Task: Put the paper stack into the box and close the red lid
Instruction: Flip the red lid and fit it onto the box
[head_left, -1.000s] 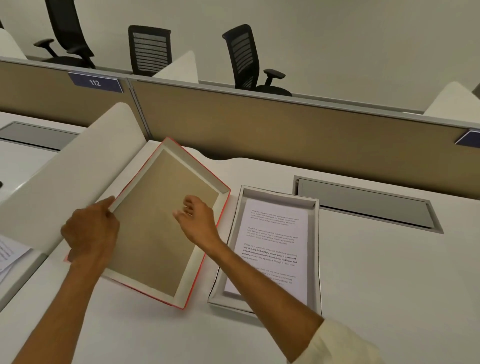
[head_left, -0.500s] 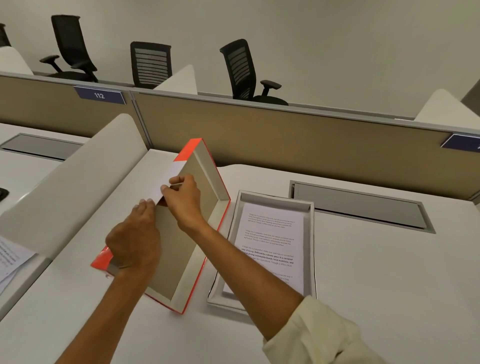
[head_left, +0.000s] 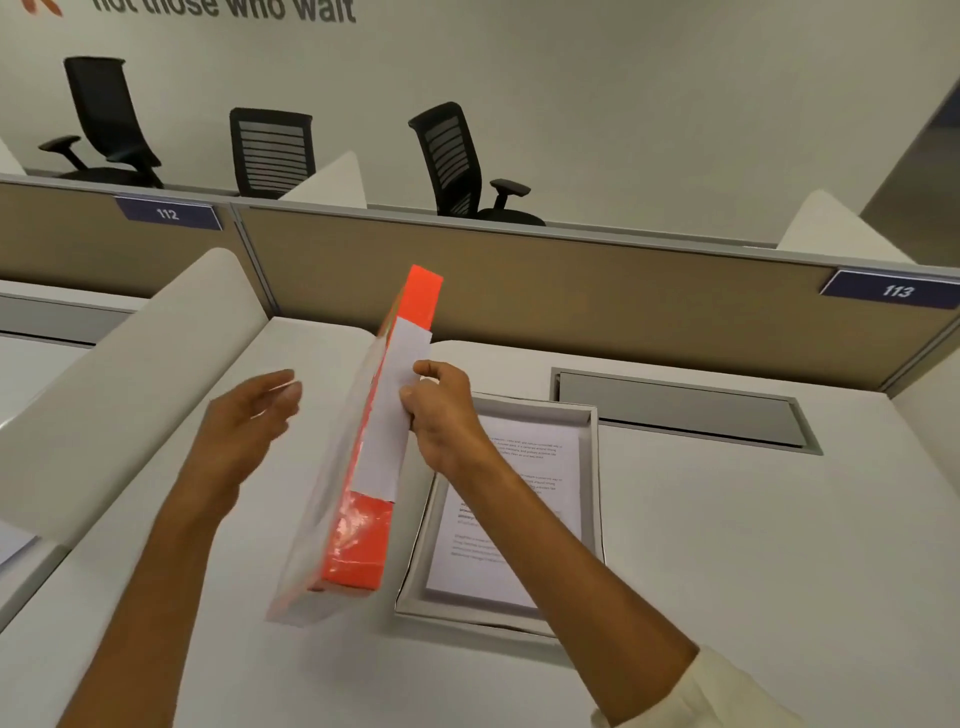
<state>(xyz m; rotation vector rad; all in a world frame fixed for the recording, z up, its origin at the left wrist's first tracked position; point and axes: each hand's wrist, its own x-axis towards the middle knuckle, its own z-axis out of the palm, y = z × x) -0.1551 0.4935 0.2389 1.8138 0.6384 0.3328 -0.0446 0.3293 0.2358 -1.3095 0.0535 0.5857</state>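
The red lid (head_left: 358, 540) stands on edge, nearly upright, just left of the box, with a white label across its red side. My right hand (head_left: 441, 415) grips the lid's upper edge at the label. Left of the lid, my left hand (head_left: 247, 421) is off it, fingers apart and blurred. The shallow grey box (head_left: 589, 519) lies open on the desk to the right. Inside it the printed paper stack (head_left: 540, 457) lies flat, partly hidden by my right forearm.
A curved white divider (head_left: 130, 395) rises along the desk's left side. A tan partition (head_left: 571, 291) with number plates 112 and 113 closes the back. A grey cable hatch (head_left: 680, 410) sits behind the box. Black office chairs stand beyond the partition.
The lid went from lying open-side up, to tilted, to standing on edge with its red outside toward me. My left hand let go of it; my right hand keeps hold.
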